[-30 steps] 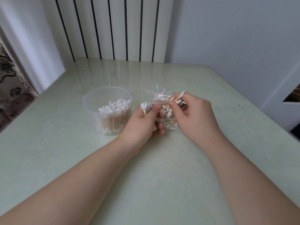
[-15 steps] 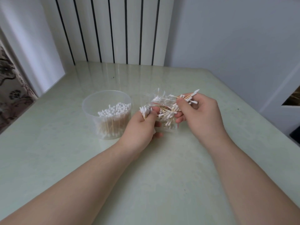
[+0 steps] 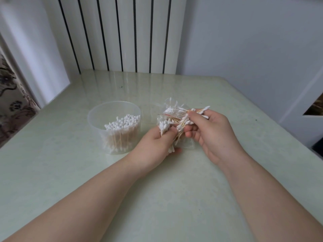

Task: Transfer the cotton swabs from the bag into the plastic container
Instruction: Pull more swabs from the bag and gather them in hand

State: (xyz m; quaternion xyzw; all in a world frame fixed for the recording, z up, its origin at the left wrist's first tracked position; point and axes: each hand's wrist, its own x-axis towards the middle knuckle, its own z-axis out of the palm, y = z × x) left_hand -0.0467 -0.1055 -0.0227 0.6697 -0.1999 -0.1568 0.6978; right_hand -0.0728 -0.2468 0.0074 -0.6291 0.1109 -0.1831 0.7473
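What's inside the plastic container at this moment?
The plastic container holds cotton swabs standing upright, white tips up, bunched against its right wall. Through the clear wall their wooden sticks show. The bottom beneath them is covered, so anything under them cannot be seen.

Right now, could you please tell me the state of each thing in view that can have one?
plastic container, upright, open on top, partly filled with standing cotton swabs.
bag, between both hands, swabs inside.
left hand, grips a swab bundle.
right hand, pinches loose swabs at the bag.
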